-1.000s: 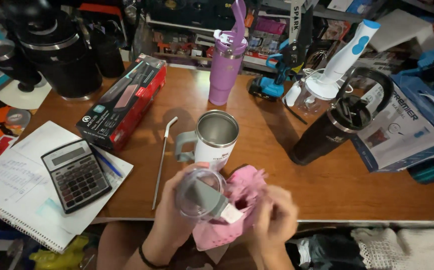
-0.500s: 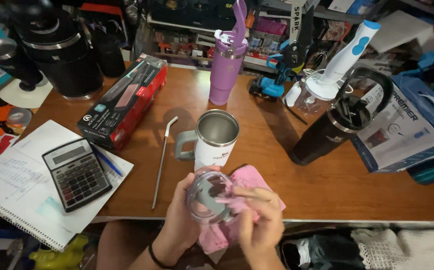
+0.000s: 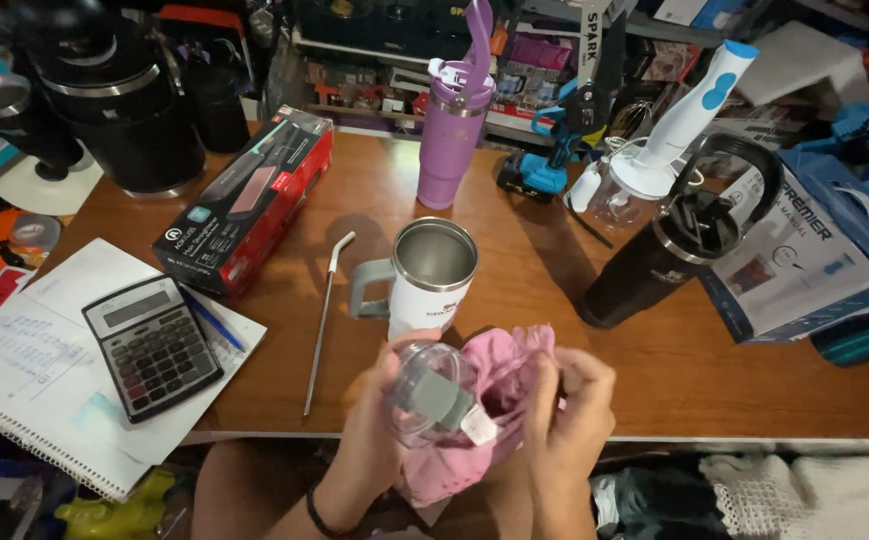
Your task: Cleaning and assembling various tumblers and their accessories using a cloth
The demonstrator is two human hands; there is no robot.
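At nine o'clock an open notebook (image 3: 45,380) lay on the wooden desk (image 3: 715,360) with a grey calculator (image 3: 153,345) resting on its right-hand page. Beyond it, toward eleven, a red and black box (image 3: 250,200) sat at an angle. A metal straw (image 3: 325,320) lay flat just left of centre, set aside beside the white mug (image 3: 425,280), which stood open-topped with its handle turned to nine o'clock, probably because its lid was off and in hand.

At six o'clock, at the desk's near edge, the left hand (image 3: 380,430) was closed around the rim of the clear lid (image 3: 433,400), tilting it up toward the camera so its grey slider faced the person. The right hand (image 3: 575,420) was clamped on a pink cloth (image 3: 500,380), bunched against the lid's right side, likely for wiping it. A purple tumbler (image 3: 452,130) stood at twelve, a black tumbler (image 3: 670,250) at two.

Compared with half a second earlier, the right hand's fingers had left the lid's face and drawn off to the right with the cloth, leaving the lid uncovered; the lid itself sat slightly higher.
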